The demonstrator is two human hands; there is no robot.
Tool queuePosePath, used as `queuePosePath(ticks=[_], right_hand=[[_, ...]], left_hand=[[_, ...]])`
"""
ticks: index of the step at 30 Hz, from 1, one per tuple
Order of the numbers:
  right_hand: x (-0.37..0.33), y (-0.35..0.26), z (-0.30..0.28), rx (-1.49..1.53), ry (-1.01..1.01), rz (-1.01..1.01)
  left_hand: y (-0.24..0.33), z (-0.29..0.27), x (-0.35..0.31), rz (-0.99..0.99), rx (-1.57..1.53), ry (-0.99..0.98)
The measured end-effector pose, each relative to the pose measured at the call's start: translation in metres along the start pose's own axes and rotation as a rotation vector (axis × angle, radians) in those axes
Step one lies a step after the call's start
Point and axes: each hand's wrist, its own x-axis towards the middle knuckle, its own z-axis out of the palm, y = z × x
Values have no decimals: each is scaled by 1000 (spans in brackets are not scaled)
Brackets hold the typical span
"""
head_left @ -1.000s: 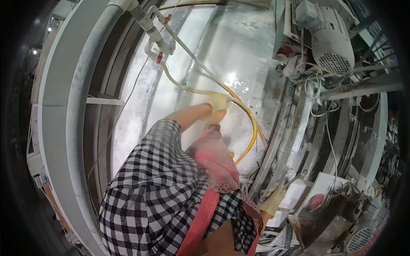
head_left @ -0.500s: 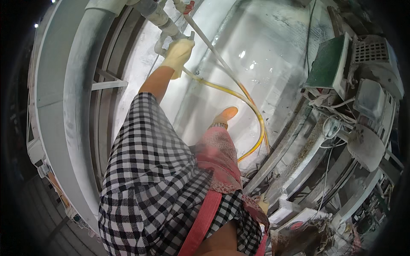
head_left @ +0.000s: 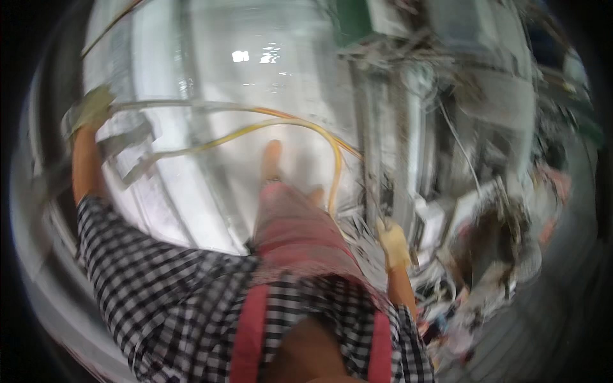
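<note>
Left hand [head_left: 94, 108]: in a pale yellow glove, stretched out to the floor's left edge, against the outer end of the grey pipe fittings – blur hides whether the fingers are open or closed around them.
Pipe fittings [head_left: 128, 131]: grey and smeared by motion, lying across the view over the left part of the floor, with both hoses running from them.
Right hand [head_left: 394, 246]: also in a yellow glove, held low beside the near right corner of the floor, next to the metal rails [head_left: 377, 159]; I cannot tell whether it grips anything.
Yellow hose [head_left: 335, 159]: arcs over the middle of the floor, then bends back toward the near edge, to the right of the person's feet.
Second hose [head_left: 281, 113]: pale, turning orange, just beyond the yellow one, slanting to the right edge.
Floor [head_left: 306, 70]: white and wet, with bright glints toward the far edge.
Foot [head_left: 271, 156]: orange footwear, planted mid-floor; pink apron [head_left: 306, 249] hanging behind it over a checked shirt [head_left: 172, 281].
Beyond the right edge: a green box [head_left: 353, 22] at the far corner; nearer, a white block [head_left: 431, 220] and tangled cables [head_left: 440, 284] – close to the right hand.
</note>
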Motion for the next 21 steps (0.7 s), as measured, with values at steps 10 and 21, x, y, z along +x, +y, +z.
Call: queuePosePath(ticks=[10,21], right_hand=[[13,47,25,133,45,143],[39,32,53,101,72,75]], left_hand=[[-49,42,12,-172,-1114,116],[-48,71,19,-354,-1117,313]])
